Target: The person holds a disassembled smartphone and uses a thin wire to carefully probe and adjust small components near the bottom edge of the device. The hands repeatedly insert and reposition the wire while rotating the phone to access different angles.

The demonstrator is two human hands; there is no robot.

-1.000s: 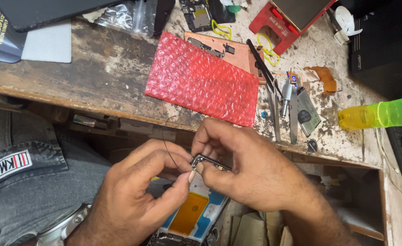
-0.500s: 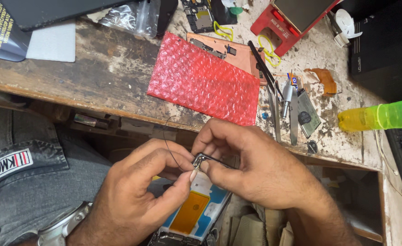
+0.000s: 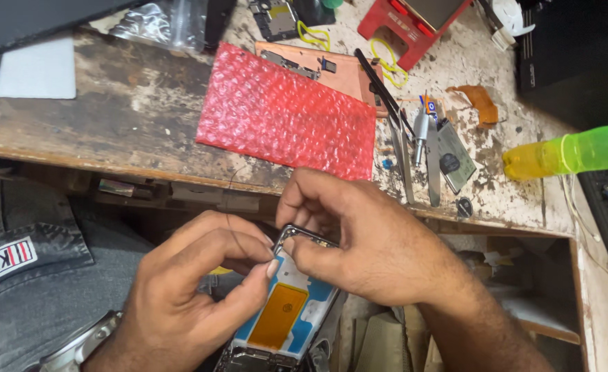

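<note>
Below the worktop (image 3: 111, 138) edge, left hand (image 3: 194, 289) and right hand (image 3: 366, 241) pinch the top corner of an opened smartphone frame (image 3: 283, 317). It appears light, thin and fragile; best gripped by its rim.

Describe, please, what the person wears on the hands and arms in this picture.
Both hands, the left hand and the right hand, are bare, without gloves or rings that show. The forearms are bare too, with no sleeve in view. A silver metal wristwatch sits on the left wrist.
</note>
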